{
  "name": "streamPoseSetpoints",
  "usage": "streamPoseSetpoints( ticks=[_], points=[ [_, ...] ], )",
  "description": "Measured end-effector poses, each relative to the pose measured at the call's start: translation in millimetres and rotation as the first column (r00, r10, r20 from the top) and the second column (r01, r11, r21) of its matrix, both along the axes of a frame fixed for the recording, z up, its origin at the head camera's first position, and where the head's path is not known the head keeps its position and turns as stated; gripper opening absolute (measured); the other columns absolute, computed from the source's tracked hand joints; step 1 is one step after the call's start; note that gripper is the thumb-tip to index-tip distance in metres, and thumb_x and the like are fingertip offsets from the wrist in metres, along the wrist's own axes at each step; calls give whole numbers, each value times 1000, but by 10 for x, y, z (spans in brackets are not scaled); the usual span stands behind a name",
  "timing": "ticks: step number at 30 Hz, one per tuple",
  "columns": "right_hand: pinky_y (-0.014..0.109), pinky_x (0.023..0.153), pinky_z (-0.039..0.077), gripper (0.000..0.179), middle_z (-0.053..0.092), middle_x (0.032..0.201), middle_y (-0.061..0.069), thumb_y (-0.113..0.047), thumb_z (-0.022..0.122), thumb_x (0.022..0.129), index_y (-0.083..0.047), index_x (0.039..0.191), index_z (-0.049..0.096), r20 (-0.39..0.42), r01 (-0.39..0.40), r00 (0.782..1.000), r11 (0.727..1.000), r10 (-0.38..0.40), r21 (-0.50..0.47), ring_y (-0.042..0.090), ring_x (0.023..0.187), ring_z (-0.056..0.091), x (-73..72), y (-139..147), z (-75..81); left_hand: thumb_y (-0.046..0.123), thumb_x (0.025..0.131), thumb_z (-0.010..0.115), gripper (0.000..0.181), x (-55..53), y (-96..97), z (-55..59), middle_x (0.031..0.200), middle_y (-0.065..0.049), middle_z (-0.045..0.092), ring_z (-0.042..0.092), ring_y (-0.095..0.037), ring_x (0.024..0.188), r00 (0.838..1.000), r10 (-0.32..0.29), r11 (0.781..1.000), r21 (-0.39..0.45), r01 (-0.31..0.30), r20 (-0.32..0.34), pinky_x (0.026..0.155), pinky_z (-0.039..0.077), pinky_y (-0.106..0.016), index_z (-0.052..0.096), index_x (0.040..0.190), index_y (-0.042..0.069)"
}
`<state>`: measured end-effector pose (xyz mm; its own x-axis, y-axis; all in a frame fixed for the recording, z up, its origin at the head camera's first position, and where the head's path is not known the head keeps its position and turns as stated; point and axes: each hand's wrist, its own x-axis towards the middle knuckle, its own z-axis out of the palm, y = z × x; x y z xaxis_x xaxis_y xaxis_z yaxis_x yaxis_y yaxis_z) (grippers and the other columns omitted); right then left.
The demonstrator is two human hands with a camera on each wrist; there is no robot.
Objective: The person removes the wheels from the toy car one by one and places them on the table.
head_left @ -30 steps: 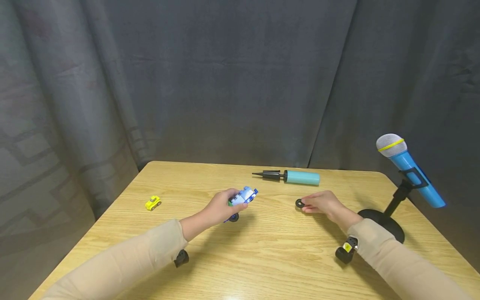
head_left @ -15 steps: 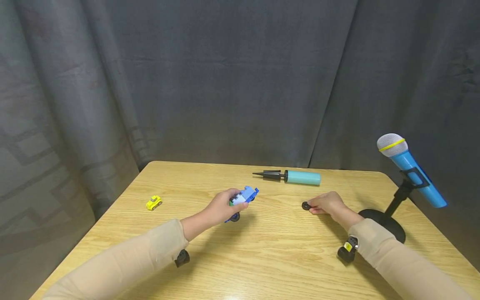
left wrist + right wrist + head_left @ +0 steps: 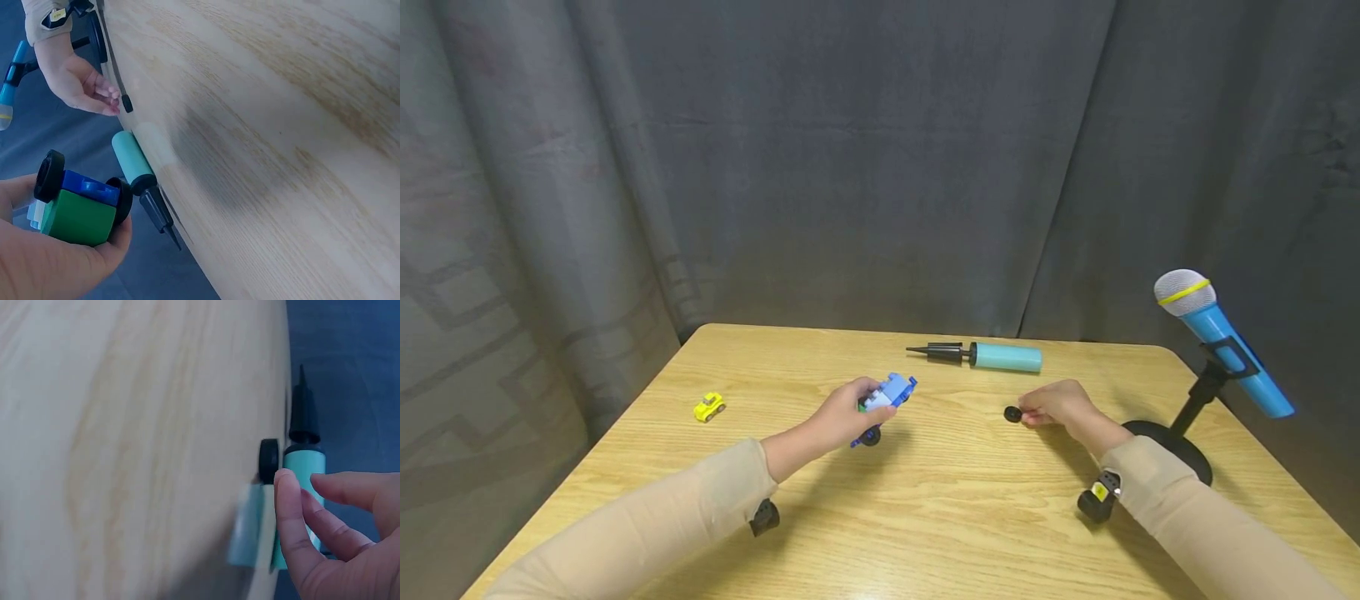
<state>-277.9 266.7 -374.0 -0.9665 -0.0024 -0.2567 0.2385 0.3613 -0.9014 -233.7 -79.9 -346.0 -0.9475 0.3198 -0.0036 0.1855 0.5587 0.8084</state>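
In the head view my left hand [image 3: 844,414] grips a toy block car [image 3: 886,395] above the middle of the table. Seen in the left wrist view, the car has blue bricks, a green block [image 3: 80,217] and black wheels. A loose black toy wheel [image 3: 1012,414] lies flat on the table at right of centre. Right beside it is my right hand [image 3: 1060,403]. The right wrist view shows thumb and fingers parted with nothing between them, the index fingertip close to the wheel [image 3: 269,461]; whether they touch I cannot tell.
A teal and black hand pump [image 3: 1004,357] lies near the table's back edge. At the right, a blue toy microphone [image 3: 1225,342] leans in a black stand [image 3: 1172,450]. A small yellow toy car [image 3: 709,407] sits at the left. Dark curtains hang behind the table.
My right hand moved slightly right and set the wheel down flat on the table, then let go of it. The left hand has stayed in place with the toy block car.
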Motion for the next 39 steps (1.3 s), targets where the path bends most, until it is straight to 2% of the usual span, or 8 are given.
streamPoseSetpoints(
  ticks=[7, 13, 18, 22, 28, 33, 39],
  points=[
    [27, 72, 58, 41, 70, 83, 7, -8, 60, 94, 21, 121, 53, -17, -35, 999, 999, 35, 16, 9, 69, 68, -13, -105, 96, 26, 91, 69, 53, -44, 10, -2, 125, -19, 61, 61, -29, 111, 999, 25, 999, 42, -27, 48, 92, 52, -42, 52, 133, -1],
    [27, 75, 58, 43, 71, 85, 7, -9, 62, 94, 20, 125, 52, 4, -65, 998, 996, 66, -67, 11, 73, 69, 23, -287, 190, 29, 87, 74, 54, -104, 6, -15, 118, -12, 65, 60, -23, 108, 995, 56, 997, 49, -60, 86, 90, 52, -38, 58, 129, 0],
    [29, 76, 58, 42, 69, 88, 9, -9, 62, 93, 19, 123, 53, -6, -144, 990, 984, 144, -110, 13, 75, 70, 96, -471, 256, 32, 85, 75, 53, -124, 7, -14, 113, -12, 68, 64, -22, 104, 990, 72, 994, 76, -82, 121, 90, 53, -40, 61, 125, 0],
    [29, 76, 58, 38, 69, 89, 9, -9, 62, 93, 19, 119, 56, -28, -208, 978, 971, 206, -120, 13, 75, 70, 159, -617, 283, 33, 83, 77, 54, -115, 18, -4, 114, -12, 68, 64, -22, 104, 990, 81, 993, 75, -90, 113, 89, 53, -39, 63, 124, 0],
    [33, 77, 58, 37, 71, 84, 7, -11, 62, 93, 19, 114, 59, -41, -305, 952, 943, 302, -134, 12, 74, 70, 251, -845, 297, 35, 82, 78, 55, -106, 35, 9, 110, -10, 69, 64, -20, 99, 991, 94, 993, 63, -100, 93, 85, 54, -37, 64, 123, 1],
    [33, 76, 58, 36, 71, 83, 9, -13, 62, 93, 18, 112, 61, -57, -414, 910, 900, 410, -134, 13, 74, 69, 324, -1034, 294, 32, 83, 77, 51, -121, 42, -1, 98, -8, 71, 65, -14, 84, 993, 98, 992, 70, -103, 63, 77, 55, -32, 65, 119, -1],
    [34, 77, 58, 35, 72, 86, 13, -18, 63, 93, 15, 107, 64, -52, -498, 867, 855, 496, -143, 15, 74, 69, 375, -1220, 267, 31, 83, 78, 50, -135, 49, -12, 98, -10, 72, 66, -14, 84, 994, 100, 992, 77, -103, 46, 76, 56, -32, 66, 117, -2]
  ],
)
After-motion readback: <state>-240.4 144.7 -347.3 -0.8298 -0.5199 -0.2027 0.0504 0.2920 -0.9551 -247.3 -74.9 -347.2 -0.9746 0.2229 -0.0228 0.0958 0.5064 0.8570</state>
